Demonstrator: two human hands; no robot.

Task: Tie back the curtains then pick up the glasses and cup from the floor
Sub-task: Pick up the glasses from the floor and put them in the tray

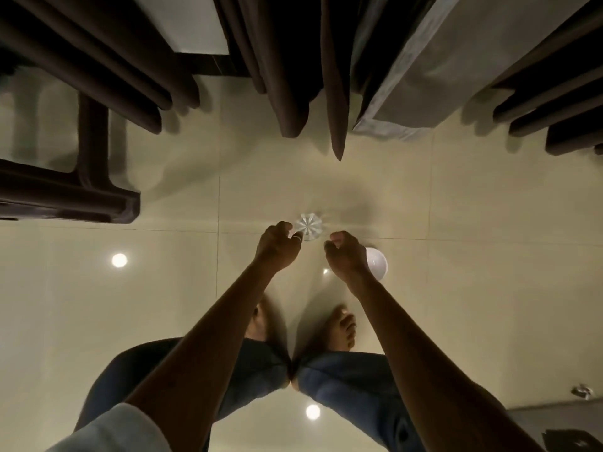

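glass [309, 226]: it stands upright on the floor [163, 305], seen from right above, near the middle of the view. the left hand [276, 246] is at its left edge. the fingers of that hand are curled in and one fingertip [298, 237] lies on the rim. i cannot tell if the hand grips the glass or only touches it.

the cup [378, 263] is white and round. it sits on the floor just to the right of the glass, a little nearer to the person. the right hand [346, 254] is over the left part of the cup and hides it. its fingers are curled in tight, and i see nothing in them. i cannot tell if this hand touches the cup.

the curtains [293, 76] are dark brown and hang at the top, with their ends close to the floor. a grey cloth [408, 76] hangs among them, to the right of the middle. dark wood legs [94, 158] stand at the left.

two bare feet [341, 327] and blue jeans [342, 376] show below the arms. a pale sleeve [114, 429] is at the bottom left. two round light spots [119, 260] shine on the floor. a small shiny thing [582, 391] lies far to the right, too blurred to tell.
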